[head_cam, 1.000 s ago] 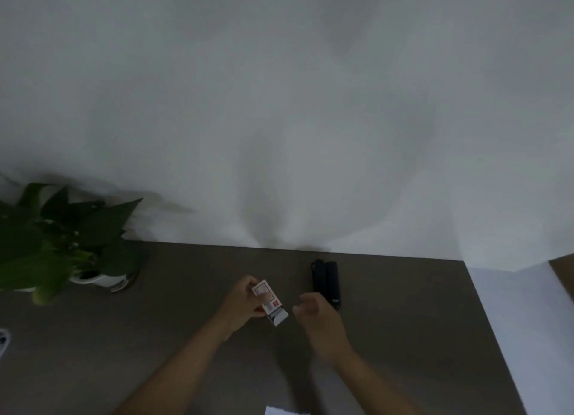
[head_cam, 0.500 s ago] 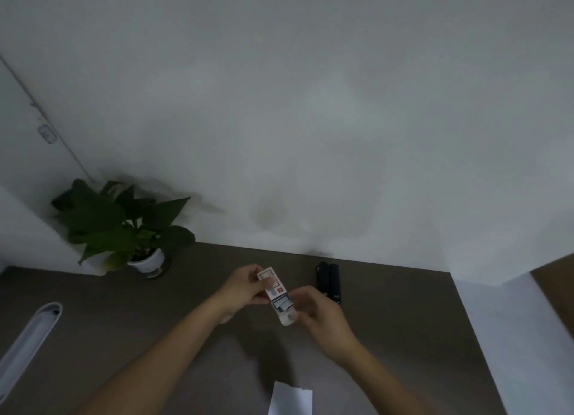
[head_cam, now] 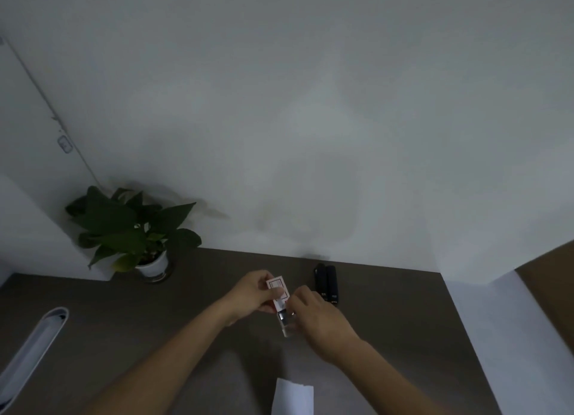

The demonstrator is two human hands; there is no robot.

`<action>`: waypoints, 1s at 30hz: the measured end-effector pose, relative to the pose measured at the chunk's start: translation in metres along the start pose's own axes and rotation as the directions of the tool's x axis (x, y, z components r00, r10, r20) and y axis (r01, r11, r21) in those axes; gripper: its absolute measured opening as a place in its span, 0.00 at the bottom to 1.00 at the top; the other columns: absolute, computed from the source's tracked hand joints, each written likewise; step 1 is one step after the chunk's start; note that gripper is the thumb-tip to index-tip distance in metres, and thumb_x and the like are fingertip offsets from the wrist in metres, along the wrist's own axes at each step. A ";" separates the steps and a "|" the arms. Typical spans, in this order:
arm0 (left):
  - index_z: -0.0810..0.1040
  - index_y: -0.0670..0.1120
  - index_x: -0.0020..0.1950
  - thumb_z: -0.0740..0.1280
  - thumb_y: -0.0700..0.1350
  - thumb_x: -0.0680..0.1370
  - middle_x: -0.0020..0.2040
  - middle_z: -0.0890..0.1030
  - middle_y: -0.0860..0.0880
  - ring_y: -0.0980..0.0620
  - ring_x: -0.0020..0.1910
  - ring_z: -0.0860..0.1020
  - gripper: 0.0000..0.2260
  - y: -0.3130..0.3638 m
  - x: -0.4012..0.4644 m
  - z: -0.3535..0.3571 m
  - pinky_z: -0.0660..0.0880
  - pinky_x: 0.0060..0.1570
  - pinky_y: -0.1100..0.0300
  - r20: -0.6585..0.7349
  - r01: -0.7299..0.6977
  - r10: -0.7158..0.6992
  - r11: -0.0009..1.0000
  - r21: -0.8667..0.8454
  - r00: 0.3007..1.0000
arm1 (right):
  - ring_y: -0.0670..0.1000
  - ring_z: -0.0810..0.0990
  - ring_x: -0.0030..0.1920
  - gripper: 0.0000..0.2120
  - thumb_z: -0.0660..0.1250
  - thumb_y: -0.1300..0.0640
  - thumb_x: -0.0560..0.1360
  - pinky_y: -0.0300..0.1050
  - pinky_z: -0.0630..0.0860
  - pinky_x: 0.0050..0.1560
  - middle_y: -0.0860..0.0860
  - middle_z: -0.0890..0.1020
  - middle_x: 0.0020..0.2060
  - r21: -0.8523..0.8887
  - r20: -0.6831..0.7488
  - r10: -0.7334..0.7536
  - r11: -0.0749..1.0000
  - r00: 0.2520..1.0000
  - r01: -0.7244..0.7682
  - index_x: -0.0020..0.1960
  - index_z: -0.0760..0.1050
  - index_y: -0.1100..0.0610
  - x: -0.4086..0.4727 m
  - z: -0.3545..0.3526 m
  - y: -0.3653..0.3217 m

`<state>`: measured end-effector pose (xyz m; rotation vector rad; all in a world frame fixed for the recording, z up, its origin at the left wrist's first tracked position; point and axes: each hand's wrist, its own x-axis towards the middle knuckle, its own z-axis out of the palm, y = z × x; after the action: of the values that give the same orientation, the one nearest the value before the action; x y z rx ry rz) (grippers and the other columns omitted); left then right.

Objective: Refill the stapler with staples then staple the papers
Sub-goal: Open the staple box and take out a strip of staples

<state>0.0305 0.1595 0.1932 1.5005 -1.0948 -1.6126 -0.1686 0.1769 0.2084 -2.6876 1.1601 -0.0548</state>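
My left hand [head_cam: 253, 295] holds a small white staple box with red print [head_cam: 277, 287] above the dark table. The box's inner tray [head_cam: 284, 323] is slid out toward me, showing grey staples. My right hand [head_cam: 313, 312] has its fingertips pinched at that tray; whether they grip staples or the tray itself I cannot tell. A black stapler [head_cam: 326, 283] lies on the table just right of my hands, near the wall. White papers [head_cam: 292, 396] lie at the bottom edge of the view.
A potted green plant [head_cam: 133, 233] in a white pot stands at the back left against the wall. A long white oval object [head_cam: 31, 352] lies at the left edge. The table [head_cam: 403, 315] ends at the right beside a white surface.
My right hand has come onto the staple box and the inner tray has slid out toward me. The view has tilted down and left, bringing the papers and plant further in.
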 end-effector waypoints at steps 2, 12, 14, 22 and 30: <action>0.75 0.37 0.52 0.70 0.36 0.79 0.47 0.85 0.39 0.50 0.41 0.87 0.05 -0.001 -0.001 -0.002 0.85 0.42 0.57 -0.002 -0.004 0.004 1.000 0.003 1.000 | 0.54 0.73 0.51 0.14 0.65 0.62 0.75 0.47 0.71 0.41 0.54 0.71 0.60 0.033 -0.002 -0.001 0.999 1.000 0.001 0.60 0.70 0.56 -0.001 0.001 -0.002; 0.76 0.38 0.51 0.70 0.36 0.79 0.48 0.86 0.39 0.48 0.44 0.88 0.04 -0.015 -0.004 -0.011 0.85 0.43 0.57 -0.023 0.025 -0.028 0.994 -0.102 0.999 | 0.44 0.73 0.41 0.03 0.56 0.52 0.82 0.36 0.72 0.39 0.46 0.73 0.47 0.463 -0.017 0.178 0.874 0.984 -0.150 0.51 0.64 0.45 -0.005 0.017 -0.011; 0.77 0.39 0.51 0.70 0.37 0.79 0.51 0.86 0.36 0.47 0.47 0.87 0.04 -0.019 -0.003 -0.014 0.86 0.46 0.54 -0.046 0.037 -0.044 0.991 -0.125 0.998 | 0.42 0.76 0.43 0.04 0.56 0.52 0.83 0.33 0.72 0.41 0.46 0.76 0.46 0.503 -0.056 0.295 0.834 0.954 -0.228 0.51 0.65 0.43 -0.006 0.016 -0.015; 0.76 0.34 0.58 0.70 0.38 0.80 0.54 0.85 0.36 0.42 0.52 0.86 0.10 -0.015 0.003 -0.026 0.86 0.46 0.56 -0.127 0.057 -0.076 0.988 -0.146 0.989 | 0.47 0.77 0.56 0.10 0.60 0.61 0.82 0.26 0.68 0.52 0.50 0.77 0.56 0.587 0.064 0.402 0.725 0.914 -0.360 0.62 0.75 0.57 -0.020 0.002 -0.035; 0.77 0.34 0.57 0.70 0.38 0.80 0.56 0.84 0.34 0.41 0.53 0.85 0.10 0.000 -0.003 -0.023 0.86 0.47 0.56 -0.100 0.040 -0.062 0.978 -0.206 0.993 | 0.39 0.58 0.76 0.23 0.58 0.58 0.84 0.22 0.54 0.69 0.47 0.53 0.79 0.427 0.006 0.216 0.882 0.976 -0.198 0.77 0.58 0.53 -0.038 -0.012 -0.049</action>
<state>0.0533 0.1594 0.1946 1.4694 -0.8121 -1.6080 -0.1617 0.2351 0.2318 -2.1798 1.2702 -0.2964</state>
